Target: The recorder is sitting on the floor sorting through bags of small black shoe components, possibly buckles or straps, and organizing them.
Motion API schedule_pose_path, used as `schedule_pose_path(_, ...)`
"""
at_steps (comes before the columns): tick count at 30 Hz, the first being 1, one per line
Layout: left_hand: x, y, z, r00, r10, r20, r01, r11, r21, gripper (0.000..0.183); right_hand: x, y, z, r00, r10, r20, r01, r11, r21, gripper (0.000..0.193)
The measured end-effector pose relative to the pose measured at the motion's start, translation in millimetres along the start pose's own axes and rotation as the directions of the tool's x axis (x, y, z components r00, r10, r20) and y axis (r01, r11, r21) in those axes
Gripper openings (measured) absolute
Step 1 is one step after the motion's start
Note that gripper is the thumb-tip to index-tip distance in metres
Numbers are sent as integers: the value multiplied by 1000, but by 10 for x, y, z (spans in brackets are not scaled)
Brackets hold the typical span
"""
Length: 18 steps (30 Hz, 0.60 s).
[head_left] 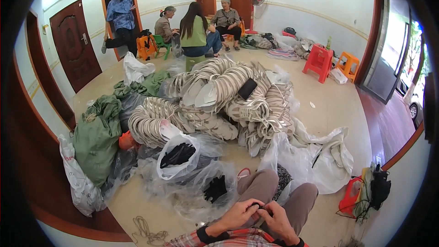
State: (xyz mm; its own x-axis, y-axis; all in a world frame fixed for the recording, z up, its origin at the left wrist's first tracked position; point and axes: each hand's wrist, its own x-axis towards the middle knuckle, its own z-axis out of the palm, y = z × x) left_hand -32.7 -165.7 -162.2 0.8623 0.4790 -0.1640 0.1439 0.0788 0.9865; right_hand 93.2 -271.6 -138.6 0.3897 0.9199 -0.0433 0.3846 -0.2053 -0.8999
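Above my lap, my left hand and my right hand meet, their fingers closed together on a small dark piece. Most of that piece is covered by the fingers, so its kind does not show. Just beyond my left hand, a black glove lies on clear plastic sheeting. Farther off stands a white plastic bag, opened at the top, with black pieces inside. Beside my knees lies a big translucent white sack.
A large heap of bundled beige shoe uppers fills the middle floor, with a black flat object on it. Green sacks stand at left. Several people are at the back, one seated in a green top. Red and orange stools stand right.
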Motion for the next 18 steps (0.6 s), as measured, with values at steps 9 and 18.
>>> schedule_pose_path(9, 1, -167, -78, 987, -156, 27, 155, 907, -391, 19, 6, 32, -166, 930, -282, 235, 300, 953, -47, 18)
schedule_pose_path(18, -1, -194, -78, 984, -15, 177, 80, 927, -366, 19, 16, 72, -164, 914, -280, 295, 324, 939, -112, 17)
